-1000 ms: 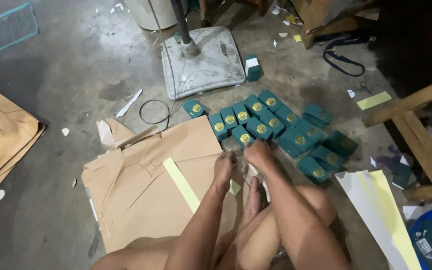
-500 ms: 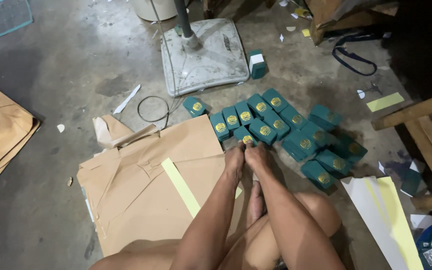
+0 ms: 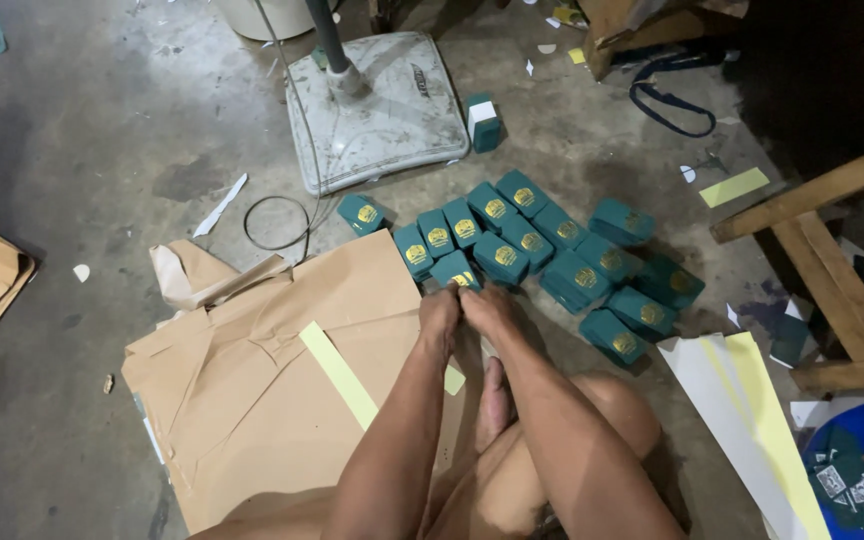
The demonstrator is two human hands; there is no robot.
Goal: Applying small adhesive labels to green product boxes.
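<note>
My left hand (image 3: pixel 440 312) and my right hand (image 3: pixel 489 308) are pressed together at the far right edge of a flat brown paper package (image 3: pixel 252 390) with a yellow tape strip (image 3: pixel 340 375). Their fingers curl around the near end of a small green box with a gold emblem (image 3: pixel 455 270). This box sits at the front of a cluster of several matching green boxes (image 3: pixel 552 260) lying on the concrete floor. The fingertips are hidden under the knuckles. My bent legs lie below the arms.
A white fan base with a pole (image 3: pixel 377 105) stands beyond the boxes, with one more green box (image 3: pixel 483 122) beside it. A wire loop (image 3: pixel 277 222) and torn paper (image 3: pixel 187 275) lie to the left. Wooden beams (image 3: pixel 822 260) and white and yellow sheets (image 3: pixel 742 400) are on the right.
Both hands have stayed together and edged slightly forward to the nearest green box. The view has tilted a little; the boxes and package have not moved.
</note>
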